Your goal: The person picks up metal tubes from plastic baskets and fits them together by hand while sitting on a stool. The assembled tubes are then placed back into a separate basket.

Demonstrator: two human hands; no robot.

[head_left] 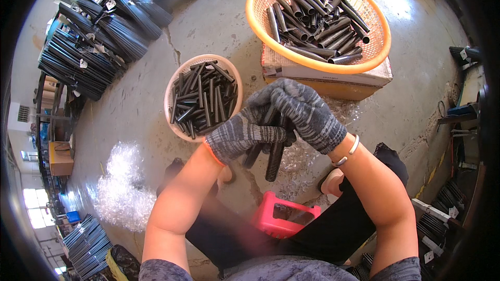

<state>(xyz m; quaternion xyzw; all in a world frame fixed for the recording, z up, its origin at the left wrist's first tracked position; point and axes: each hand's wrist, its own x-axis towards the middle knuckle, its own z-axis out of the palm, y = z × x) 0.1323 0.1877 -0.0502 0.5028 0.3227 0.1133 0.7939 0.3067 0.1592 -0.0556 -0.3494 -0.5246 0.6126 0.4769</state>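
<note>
Both my hands wear grey knitted gloves and meet in front of me. My left hand (pixel 242 134) is closed around a couple of short black tubes (pixel 275 162), whose lower ends stick out below the fingers. From above, my right hand (pixel 304 112) bends over the tubes' upper ends with its fingers curled against them; the fingertips are partly hidden. Beyond the hands, an orange plastic basket (pixel 384 47) holds many wider black tubes. To the left of the hands, a smaller pale pink basket (pixel 170 105) is filled with thinner black tubes.
The orange basket stands on a cardboard box (pixel 333 84). A pink plastic stool (pixel 271 216) is between my legs. Crumpled clear plastic wrap (pixel 124 190) lies on the floor at left. Bundles of long dark rods (pixel 78 62) fill a rack at far left; more tubes lie at right.
</note>
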